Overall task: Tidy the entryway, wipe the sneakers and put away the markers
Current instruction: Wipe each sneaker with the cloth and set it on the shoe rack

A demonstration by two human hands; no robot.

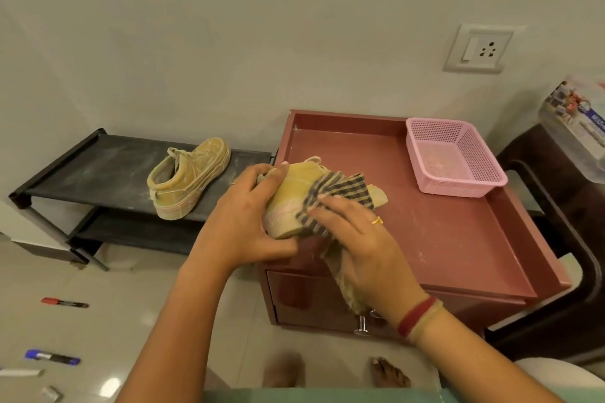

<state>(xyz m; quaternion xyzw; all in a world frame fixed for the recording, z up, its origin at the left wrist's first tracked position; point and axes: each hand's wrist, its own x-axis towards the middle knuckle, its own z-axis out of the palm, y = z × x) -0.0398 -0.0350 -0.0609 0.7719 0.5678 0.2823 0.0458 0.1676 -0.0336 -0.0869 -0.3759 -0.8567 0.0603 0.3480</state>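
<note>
A reddish cabinet with a raised rim fills the centre right of the frame, and its top serves as the surface (435, 232) over which the work is done. To its left, in the middle left of the frame, a black shoe rack (98, 167) stands against the wall. A pink basket (455, 187) sits in the upper right corner of the surface, and nothing is seen inside it.

One tan sneaker (190, 180) is parked on the top shelf of the rack, heel toward the viewer. The second sneaker (291, 193) is held at the near left edge of the surface, in the centre of the frame. Its long axis runs from lower left to upper right: the heel is turned toward the left hand (245, 222) and the toe points toward the basket.

The heel end is gripped by the left hand, fingers curled over the top and the thumb under the sole. The right hand (363, 245) is laid on the flank with fingers nearly straight, and a checked cloth (340, 186) is pressed beneath them; its thumb is hidden, so a pinch cannot be ruled out. A tail of cloth hangs below the palm.

Because the toe lies beyond the right hand's fingertips, the coming stroke is judged to run along the long axis, away from the braced heel.

In the lower left of the frame, a red marker (64, 302), a blue marker (52, 357) and a pale marker (21, 372) lie on the floor, well apart from both hands and not yet put away.
</note>
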